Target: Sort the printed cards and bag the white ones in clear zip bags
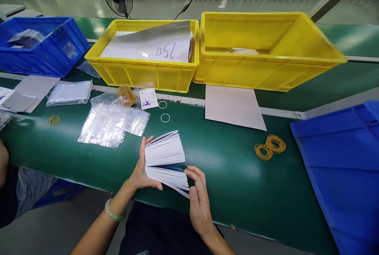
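A thick stack of white cards (164,150) stands on edge over the green table, fanned out and split by a gap into an upper and a lower part. My left hand (142,172), with a pale green bangle at the wrist, grips the stack's left side between thumb and fingers. At the lower right corner, my right hand (199,197) has its fingers bent, fingertips at the card edges; whether it pinches any card is unclear. Beyond the stack lie two white rings (165,118), clear plastic bags (103,122) and a small printed card (148,98).
Two yellow bins (142,67) (266,71) line the back, the left one holding a sheet marked 750. Blue bins (71,49) (346,168) stand at both sides. Rubber bands (270,147) lie right, near a grey board (233,107). Another person's arm (3,162) shows at left.
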Demonstrator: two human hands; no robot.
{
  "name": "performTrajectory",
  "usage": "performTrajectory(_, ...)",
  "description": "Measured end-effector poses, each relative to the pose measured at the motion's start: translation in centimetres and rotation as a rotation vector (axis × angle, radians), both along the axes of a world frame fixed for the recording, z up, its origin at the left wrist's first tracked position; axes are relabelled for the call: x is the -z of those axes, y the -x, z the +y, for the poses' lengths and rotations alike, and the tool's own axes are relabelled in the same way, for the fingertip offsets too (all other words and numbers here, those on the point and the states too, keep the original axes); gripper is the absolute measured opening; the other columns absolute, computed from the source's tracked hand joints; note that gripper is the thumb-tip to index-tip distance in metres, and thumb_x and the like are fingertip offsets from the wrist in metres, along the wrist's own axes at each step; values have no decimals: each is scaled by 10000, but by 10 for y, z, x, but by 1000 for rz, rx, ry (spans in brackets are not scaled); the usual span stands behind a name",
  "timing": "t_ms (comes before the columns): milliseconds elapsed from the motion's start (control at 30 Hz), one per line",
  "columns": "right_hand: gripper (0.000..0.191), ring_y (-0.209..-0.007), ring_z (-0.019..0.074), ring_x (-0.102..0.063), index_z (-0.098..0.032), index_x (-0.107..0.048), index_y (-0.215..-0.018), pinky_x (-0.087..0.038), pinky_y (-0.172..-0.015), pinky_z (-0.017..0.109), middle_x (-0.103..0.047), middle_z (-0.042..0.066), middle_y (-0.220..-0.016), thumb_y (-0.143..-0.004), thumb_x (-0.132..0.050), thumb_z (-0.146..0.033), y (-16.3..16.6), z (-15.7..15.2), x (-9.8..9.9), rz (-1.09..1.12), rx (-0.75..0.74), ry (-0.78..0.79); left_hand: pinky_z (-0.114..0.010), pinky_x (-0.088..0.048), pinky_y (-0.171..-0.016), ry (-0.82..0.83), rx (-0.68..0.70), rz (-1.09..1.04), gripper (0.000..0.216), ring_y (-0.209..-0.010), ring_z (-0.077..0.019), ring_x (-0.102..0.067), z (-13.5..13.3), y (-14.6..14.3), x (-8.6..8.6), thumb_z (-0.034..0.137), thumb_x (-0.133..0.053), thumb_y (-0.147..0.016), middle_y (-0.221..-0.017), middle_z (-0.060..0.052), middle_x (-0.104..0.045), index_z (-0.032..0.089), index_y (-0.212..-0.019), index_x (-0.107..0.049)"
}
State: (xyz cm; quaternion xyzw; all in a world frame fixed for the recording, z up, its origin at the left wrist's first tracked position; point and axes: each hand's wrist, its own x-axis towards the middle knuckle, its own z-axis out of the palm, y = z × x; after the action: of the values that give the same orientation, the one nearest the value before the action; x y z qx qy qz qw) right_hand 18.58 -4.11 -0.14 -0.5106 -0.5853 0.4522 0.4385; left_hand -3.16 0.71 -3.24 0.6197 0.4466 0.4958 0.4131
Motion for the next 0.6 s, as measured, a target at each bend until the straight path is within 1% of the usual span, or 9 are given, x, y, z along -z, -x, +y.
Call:
performTrajectory(67, 320, -1163, 231, -538, -291, -547, -1225, -493, -925, 365, -550, 71, -1236, -1034, -333, -432, 1, 2, 1, 33, -11, 1, -682, -204, -1143, 0, 1, 3, 1429, -1462, -460, -172, 0, 0, -1, 760, -781, -453, -1595, -203, -159, 336, -1551, 29)
performTrajectory(167, 415, -1099, 227, -564, -278, -445, -1384, -498, -905, 373, -589, 73, -1155, -1035, -307, -454, 2, 8, 1, 38, -16, 31, -679, -205, -1144, 1, -1, 3, 1421, -1459, -463, -175, 0, 0, -2, 759, -779, -458, -1593, -202, -161, 339, -1550, 27)
performTrajectory(267, 503, -1068, 220, -558, -295, -365, -1481, -500, -892, 372, -552, 69, -1133, -1029, -286, -499, 2, 12, 1, 8, -42, 39, -679, -200, -1144, 8, 2, -3, 1423, -1460, -465, -169, 0, 0, -2, 754, -783, -462, -1597, -204, -146, 336, -1550, 32)
performTrajectory(400, 487, -1082, 204, -550, -371, -360, -1484, -506, -878, 343, -483, 60, -1205, -1030, -261, -514, 1, 10, 0, 10, -59, 53, -677, -186, -1148, 13, 11, -10, 1428, -1464, -461, -152, 0, 0, -1, 737, -798, -464, -1600, -202, -136, 333, -1550, 36)
performTrajectory(467, 461, -1113, 207, -542, -374, -391, -1458, -495, -897, 345, -458, 62, -1265, -1031, -272, -502, 1, 6, 1, 8, -33, 48, -675, -181, -1150, 17, 11, -14, 1432, -1466, -459, -147, -1, 0, -1, 736, -800, -460, -1602, -200, -133, 334, -1550, 38)
performTrajectory(500, 431, -1143, 213, -532, -368, -440, -1415, -483, -919, 349, -455, 59, -1291, -1032, -288, -492, 1, 5, 1, 7, -16, 37, -676, -180, -1150, 19, 10, -14, 1433, -1466, -459, -147, -1, 0, -1, 739, -799, -458, -1603, -199, -131, 336, -1550, 38)
performTrajectory(567, 357, -1202, 220, -505, -349, -527, -1295, -450, -969, 355, -481, 47, -1313, -1032, -317, -469, 2, 4, 3, 26, 1, 19, -682, -172, -1149, 20, 9, -9, 1433, -1464, -461, -149, -1, 0, -1, 745, -794, -456, -1602, -197, -135, 342, -1549, 40)
performTrajectory(600, 332, -1214, 219, -501, -344, -544, -1251, -439, -983, 354, -508, 40, -1302, -1034, -322, -460, 2, 4, 3, 44, -3, 18, -685, -168, -1149, 20, 9, -7, 1432, -1464, -462, -149, -1, 0, -1, 748, -792, -456, -1603, -196, -136, 344, -1548, 41)
